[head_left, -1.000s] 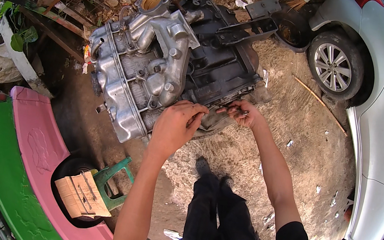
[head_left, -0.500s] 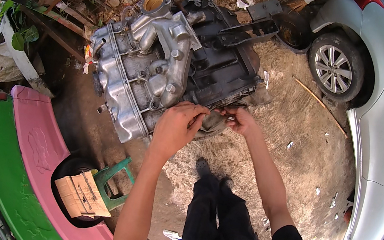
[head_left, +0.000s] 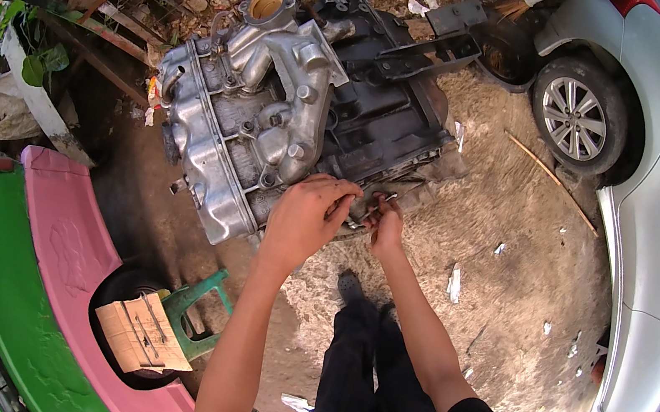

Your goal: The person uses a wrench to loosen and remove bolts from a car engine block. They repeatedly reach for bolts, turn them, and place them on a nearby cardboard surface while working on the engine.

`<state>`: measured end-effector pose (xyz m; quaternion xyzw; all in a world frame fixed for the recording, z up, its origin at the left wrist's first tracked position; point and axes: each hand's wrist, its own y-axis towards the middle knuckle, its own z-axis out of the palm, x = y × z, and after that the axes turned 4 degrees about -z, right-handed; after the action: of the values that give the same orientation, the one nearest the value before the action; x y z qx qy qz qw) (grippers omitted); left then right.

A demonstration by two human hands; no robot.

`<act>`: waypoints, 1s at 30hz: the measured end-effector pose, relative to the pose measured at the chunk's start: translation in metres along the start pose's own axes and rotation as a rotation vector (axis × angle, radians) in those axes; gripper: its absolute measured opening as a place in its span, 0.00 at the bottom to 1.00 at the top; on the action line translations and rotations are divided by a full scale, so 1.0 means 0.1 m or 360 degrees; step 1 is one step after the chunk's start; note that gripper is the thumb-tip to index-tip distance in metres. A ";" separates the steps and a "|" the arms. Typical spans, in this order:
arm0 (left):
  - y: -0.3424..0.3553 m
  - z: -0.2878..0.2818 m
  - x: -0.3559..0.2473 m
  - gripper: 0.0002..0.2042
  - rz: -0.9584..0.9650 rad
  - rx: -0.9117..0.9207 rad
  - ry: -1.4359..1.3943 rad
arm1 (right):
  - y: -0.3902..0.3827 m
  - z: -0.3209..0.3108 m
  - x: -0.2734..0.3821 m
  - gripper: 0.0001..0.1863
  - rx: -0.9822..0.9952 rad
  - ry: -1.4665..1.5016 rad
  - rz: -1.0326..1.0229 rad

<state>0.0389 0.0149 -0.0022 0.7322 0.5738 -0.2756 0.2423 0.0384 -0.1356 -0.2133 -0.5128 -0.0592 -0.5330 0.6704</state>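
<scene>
A large engine [head_left: 230,108] lies in front of me, its left part bare silver metal with a curved intake manifold [head_left: 301,122]. Toward the right it carries a black block [head_left: 384,121]. Against the engine's near edge, my left hand [head_left: 311,210] has its fingers bent and pressed together; whatever they pinch is hidden. Just to its right, my right hand [head_left: 384,229] is closed round a slim silver wrench [head_left: 360,223], whose ends stick out on both sides of the fingers beside the engine's lower edge.
A silver car [head_left: 648,251] stands at the right, a thin stick [head_left: 553,182] near its wheel. At the left is a green and pink car body [head_left: 61,227]. Cardboard [head_left: 143,332] with thin rods lies by a green stool [head_left: 201,314]. A black round pan [head_left: 498,57] sits behind.
My right hand has moved left and slightly down, closer to my left hand, turning so that the wrench shows more clearly. My left hand stays almost where it was.
</scene>
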 end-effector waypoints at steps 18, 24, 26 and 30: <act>0.00 0.00 -0.01 0.08 0.0010 -0.0003 -0.0008 | 0.18 -0.03 0.10 0.17 -0.0077 -0.0553 -0.0269; 0.00 0.00 -0.01 0.08 0.0010 0.0015 0.0020 | 0.12 -0.02 0.05 0.18 -0.0066 -0.0540 -0.0433; 0.00 -0.01 -0.01 0.08 -0.0001 0.0013 0.0013 | 0.12 -0.04 0.08 0.18 -0.0032 -0.0375 -0.0263; 0.00 0.01 -0.02 0.08 -0.0010 0.0001 -0.0053 | 0.19 -0.13 0.19 0.16 0.0287 0.0252 0.0320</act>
<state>0.0381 0.0130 -0.0018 0.7259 0.5717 -0.2886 0.2506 0.0554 -0.1598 -0.2194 -0.4103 -0.0019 -0.4944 0.7663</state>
